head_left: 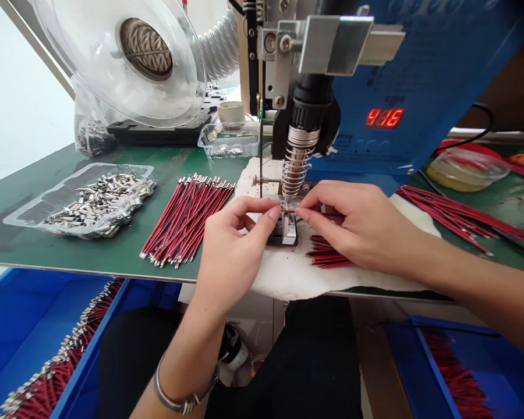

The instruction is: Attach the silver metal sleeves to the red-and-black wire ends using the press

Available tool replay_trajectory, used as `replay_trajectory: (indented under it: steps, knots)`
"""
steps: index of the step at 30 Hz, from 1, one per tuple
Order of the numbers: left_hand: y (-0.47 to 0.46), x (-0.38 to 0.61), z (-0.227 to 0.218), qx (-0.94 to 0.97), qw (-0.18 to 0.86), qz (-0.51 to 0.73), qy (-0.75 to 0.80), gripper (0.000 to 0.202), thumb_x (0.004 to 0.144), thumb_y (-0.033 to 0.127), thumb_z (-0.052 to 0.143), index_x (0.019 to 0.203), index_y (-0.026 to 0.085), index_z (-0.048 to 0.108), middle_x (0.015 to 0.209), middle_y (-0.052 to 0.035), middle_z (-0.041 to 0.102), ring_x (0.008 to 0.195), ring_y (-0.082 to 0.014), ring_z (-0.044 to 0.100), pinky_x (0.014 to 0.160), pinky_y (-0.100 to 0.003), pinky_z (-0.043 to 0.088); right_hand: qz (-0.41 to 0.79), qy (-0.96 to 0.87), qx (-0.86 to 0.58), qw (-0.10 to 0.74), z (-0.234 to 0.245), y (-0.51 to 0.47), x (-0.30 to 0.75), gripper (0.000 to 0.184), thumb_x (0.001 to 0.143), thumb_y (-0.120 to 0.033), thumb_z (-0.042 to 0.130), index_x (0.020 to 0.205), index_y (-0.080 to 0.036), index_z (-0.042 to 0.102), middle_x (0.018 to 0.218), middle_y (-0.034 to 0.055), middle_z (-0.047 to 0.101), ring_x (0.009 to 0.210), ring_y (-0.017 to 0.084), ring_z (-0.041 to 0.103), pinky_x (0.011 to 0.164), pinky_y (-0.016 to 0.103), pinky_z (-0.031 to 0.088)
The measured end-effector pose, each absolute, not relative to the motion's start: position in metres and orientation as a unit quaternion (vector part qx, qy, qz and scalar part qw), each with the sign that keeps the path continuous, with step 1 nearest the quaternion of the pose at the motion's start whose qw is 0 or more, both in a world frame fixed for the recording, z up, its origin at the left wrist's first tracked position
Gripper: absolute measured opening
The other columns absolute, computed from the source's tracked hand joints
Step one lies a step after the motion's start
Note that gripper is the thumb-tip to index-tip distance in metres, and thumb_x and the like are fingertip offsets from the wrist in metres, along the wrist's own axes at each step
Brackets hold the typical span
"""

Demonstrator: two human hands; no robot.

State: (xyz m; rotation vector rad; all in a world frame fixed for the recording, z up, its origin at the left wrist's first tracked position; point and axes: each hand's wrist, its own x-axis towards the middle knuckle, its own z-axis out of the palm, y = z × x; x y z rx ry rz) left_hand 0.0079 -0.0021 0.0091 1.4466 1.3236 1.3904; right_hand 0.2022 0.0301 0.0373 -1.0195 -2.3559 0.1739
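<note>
My right hand (353, 224) pinches the end of a red-and-black wire (290, 210) between thumb and forefinger, just under the tip of the soldering iron (294, 157). Facing it from the other side, my left hand (240, 244) has thumb and forefinger closed at the same spot; what sits in that pinch is hidden by the fingertips. Both hands are over a small metal fixture (289, 230) on a black base. Below my right hand lie several short red-and-black wires (325, 253), partly covered by it.
Left of my hands lies a bundle of wires with metal plugs (187, 218). Beyond it, a clear tray (87, 201) holds loose metal plugs. A blue machine (402, 87) with a red display reading 416 stands behind. Blue bins (35, 314) with wires hang below the table's edge.
</note>
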Motion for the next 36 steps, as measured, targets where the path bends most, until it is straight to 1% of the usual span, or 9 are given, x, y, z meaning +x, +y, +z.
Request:
replay_trajectory:
  steps: [7,11,15,19,26,31,36]
  knots:
    - [-0.0018,0.0083,0.0095,0.561,0.360,0.539,0.516,0.020,0.086,0.038,0.075,0.092,0.019,0.078,0.066,-0.0010,0.062,0.054,-0.0113,0.044,0.049,-0.025,0.032,0.065,-0.877,-0.388,0.278,0.0382,0.0299,0.2025,0.014,0.097,-0.023,0.055,0.086,-0.020,0.064,0.080,0.0019,0.069,0.069,0.016,0.059,0.064,0.029,0.040]
    - [-0.0021,0.0080,0.0094,0.560,0.363,0.536,0.516,0.019,0.087,0.038,0.075,0.092,0.020,0.077,0.069,-0.0008,0.063,0.055,-0.0106,0.044,0.050,-0.024,0.032,0.061,-0.878,-0.385,0.279,0.0375,0.0298,0.2024,0.014,0.096,-0.023,0.056,0.087,-0.019,0.065,0.080,0.0019,0.069,0.069,0.016,0.060,0.064,0.029,0.040]
    - [-0.0027,0.0079,0.0102,0.559,0.367,0.533,0.518,0.019,0.087,0.038,0.076,0.092,0.020,0.077,0.066,0.0004,0.060,0.054,-0.0098,0.041,0.049,-0.024,0.031,0.061,-0.878,-0.383,0.282,0.0368,0.0296,0.2027,0.014,0.096,-0.022,0.056,0.087,-0.019,0.066,0.080,0.0013,0.068,0.070,0.015,0.059,0.064,0.028,0.040]
    - [-0.0026,0.0075,0.0094,0.559,0.364,0.534,0.519,0.021,0.087,0.040,0.075,0.091,0.020,0.077,0.065,0.0004,0.058,0.053,-0.0101,0.041,0.048,-0.024,0.031,0.058,-0.879,-0.381,0.281,0.0366,0.0296,0.2027,0.013,0.096,-0.021,0.056,0.087,-0.019,0.065,0.079,0.0013,0.068,0.069,0.015,0.058,0.064,0.028,0.040]
    - [-0.0020,0.0073,0.0100,0.562,0.365,0.533,0.516,0.022,0.087,0.040,0.075,0.093,0.020,0.078,0.069,-0.0011,0.064,0.056,-0.0109,0.044,0.051,-0.024,0.033,0.055,-0.880,-0.377,0.282,0.0374,0.0298,0.2027,0.014,0.096,-0.022,0.056,0.086,-0.019,0.065,0.079,0.0015,0.068,0.068,0.015,0.058,0.063,0.028,0.039]
    - [-0.0020,0.0073,0.0091,0.561,0.363,0.533,0.518,0.022,0.086,0.039,0.076,0.093,0.019,0.078,0.068,-0.0010,0.063,0.054,-0.0109,0.044,0.049,-0.025,0.033,0.058,-0.880,-0.381,0.277,0.0373,0.0300,0.2025,0.015,0.097,-0.024,0.055,0.087,-0.019,0.065,0.082,0.0025,0.069,0.071,0.016,0.060,0.066,0.029,0.041]
    - [-0.0022,0.0064,0.0079,0.566,0.357,0.535,0.517,0.022,0.087,0.040,0.075,0.096,0.020,0.079,0.076,-0.0026,0.069,0.058,-0.0116,0.047,0.052,-0.025,0.036,0.060,-0.880,-0.380,0.277,0.0375,0.0300,0.2031,0.015,0.097,-0.025,0.056,0.087,-0.019,0.066,0.081,0.0021,0.068,0.070,0.016,0.059,0.066,0.029,0.040]
